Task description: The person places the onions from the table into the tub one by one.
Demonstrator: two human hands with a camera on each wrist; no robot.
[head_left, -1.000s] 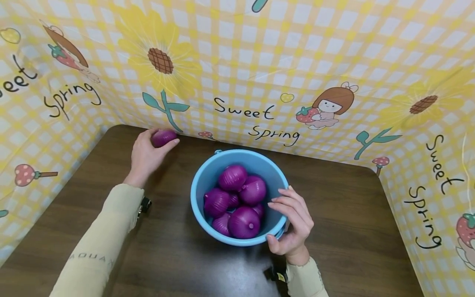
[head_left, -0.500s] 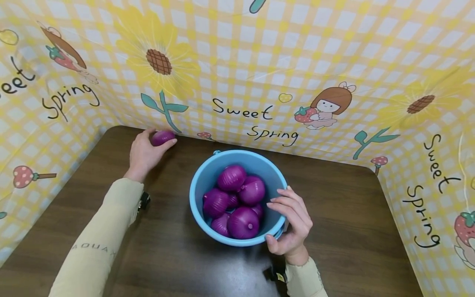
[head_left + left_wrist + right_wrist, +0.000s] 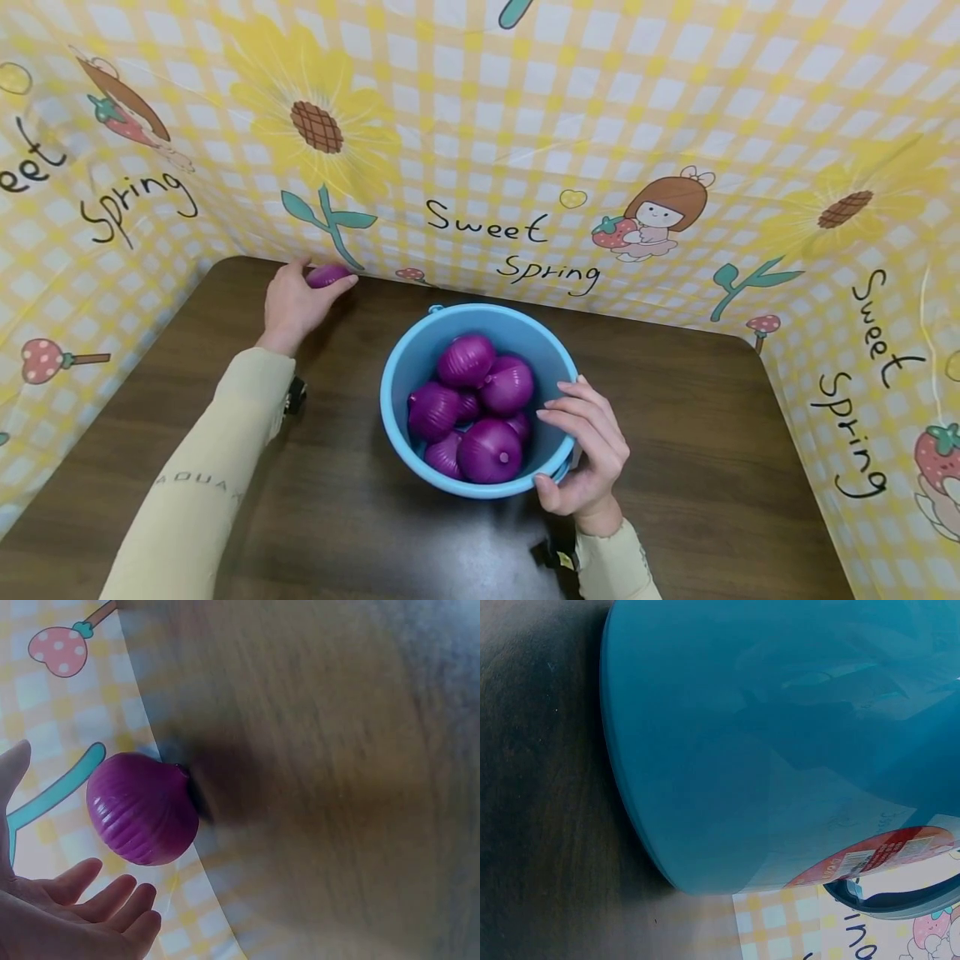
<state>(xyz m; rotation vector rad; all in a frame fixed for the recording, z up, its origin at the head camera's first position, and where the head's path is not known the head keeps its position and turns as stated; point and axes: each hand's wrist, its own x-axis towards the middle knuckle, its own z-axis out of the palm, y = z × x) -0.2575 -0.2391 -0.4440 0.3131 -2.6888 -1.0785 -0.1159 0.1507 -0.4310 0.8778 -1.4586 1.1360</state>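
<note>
A purple onion sits at the back left of the table against the patterned cloth. My left hand is beside it, fingers and thumb spread; in the left wrist view a gap shows between the fingers and the onion's ribbed side. A blue bucket stands mid-table with several purple onions inside. Gripping the bucket's right rim is my right hand, with fingers over the edge and thumb at the front. Only the bucket's outer wall shows in the right wrist view, not the hand.
Yellow-checked cloth walls in the dark wooden table at the back and both sides. On the bucket's outside are a red label and a handle.
My left hand has shifted slightly, and its thumb side now covers more of the lone onion. My right hand and the bucket keep their places; the head view has drifted a little.
</note>
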